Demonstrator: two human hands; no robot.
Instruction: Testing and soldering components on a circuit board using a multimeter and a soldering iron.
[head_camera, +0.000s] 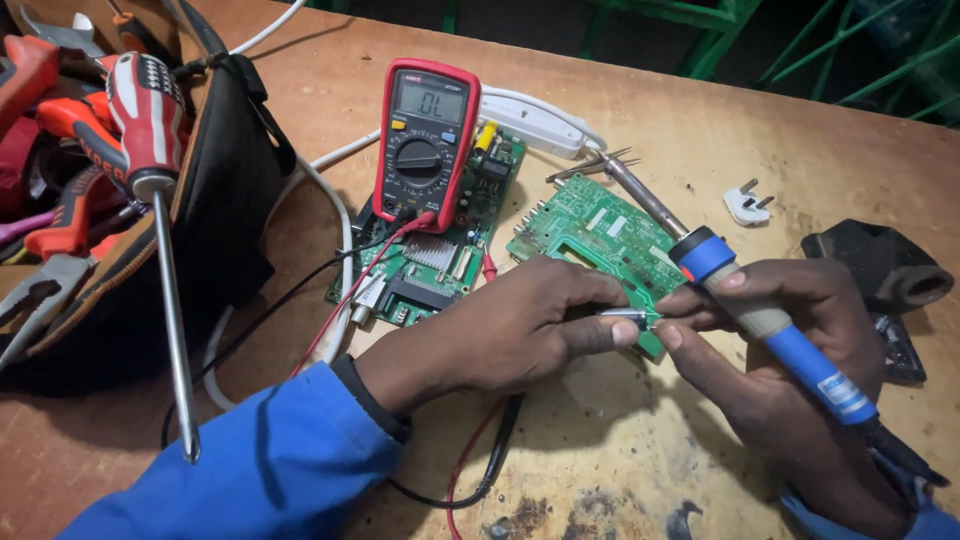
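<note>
My left hand pinches a small metal probe tip against the near edge of a green circuit board. My right hand holds a blue-handled soldering iron, its metal shaft pointing away toward the back, and its fingertips meet the left hand's at the board edge. A second green board lies to the left under a red multimeter with red and black leads running toward me.
An open tool bag with screwdrivers and pliers stands at left. A white power strip, tweezers, a white plug adapter and a black stand lie on the worn wooden table.
</note>
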